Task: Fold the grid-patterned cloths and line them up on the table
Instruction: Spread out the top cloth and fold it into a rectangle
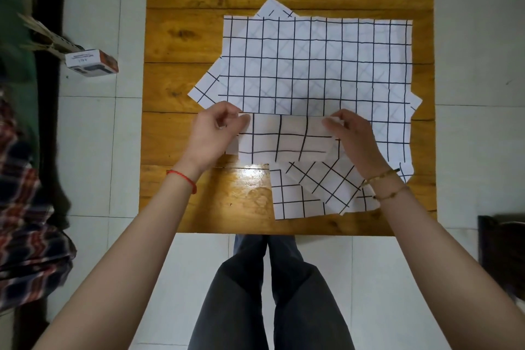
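I see my left hand [216, 129] and right hand [350, 133] pinching the folded cloth [284, 136] at its far corners, near the tabletop [199, 37] middle; it looks light, limp; I'd grip edges.

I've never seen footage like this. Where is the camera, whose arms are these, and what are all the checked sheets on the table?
There is no machine here: a person wears the camera on their head, so you look down along their bare arms. The left hand and right hand pinch the two ends of a small folded cloth, white with black grid lines. Beyond it, a large unfolded cloth lies spread over others on the wooden table. Another cloth lies nearer the person. A small box sits on the tiled floor.
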Available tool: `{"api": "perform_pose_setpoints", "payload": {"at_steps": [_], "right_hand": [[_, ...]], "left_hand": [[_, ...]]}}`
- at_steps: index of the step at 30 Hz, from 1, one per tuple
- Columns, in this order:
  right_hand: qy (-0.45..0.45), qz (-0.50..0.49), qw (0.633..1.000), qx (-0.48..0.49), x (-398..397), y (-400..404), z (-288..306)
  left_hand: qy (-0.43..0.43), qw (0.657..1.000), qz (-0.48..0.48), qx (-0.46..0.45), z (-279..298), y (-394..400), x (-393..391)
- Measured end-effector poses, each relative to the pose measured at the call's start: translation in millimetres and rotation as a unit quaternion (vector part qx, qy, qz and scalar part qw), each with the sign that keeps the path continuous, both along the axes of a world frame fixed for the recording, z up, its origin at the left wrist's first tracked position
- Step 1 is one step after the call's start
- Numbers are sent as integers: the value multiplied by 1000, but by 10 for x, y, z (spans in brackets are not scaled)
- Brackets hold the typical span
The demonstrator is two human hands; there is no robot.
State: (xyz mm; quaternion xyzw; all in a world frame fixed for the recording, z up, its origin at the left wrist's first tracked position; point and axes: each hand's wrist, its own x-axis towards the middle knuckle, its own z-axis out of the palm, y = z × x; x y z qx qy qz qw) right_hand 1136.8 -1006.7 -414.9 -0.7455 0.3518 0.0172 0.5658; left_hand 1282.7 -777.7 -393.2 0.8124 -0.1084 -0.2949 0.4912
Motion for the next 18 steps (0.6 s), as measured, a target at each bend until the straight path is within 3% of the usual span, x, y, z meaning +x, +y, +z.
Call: {"api": "perform_pose_setpoints", "payload": {"at_steps": [4,8,13,16,18], "right_hand": [[63,-4,998,-10,70,0,-157],[95,-2,993,-76,69,44,-399],[89,30,973,-209,83,135,-541],[83,111,924,-357,90,303,-483],[63,204,892,-399,124,478,-444]], "left_hand": [[90,994,50,-30,-186,-84,-51],[99,992,74,24,-462,-156,-157],[-90,987,-50,127,-653,-166,-278],[-196,954,-149,170,-689,-97,-354],[-239,923,-204,220,-728,-60,-414]]}}
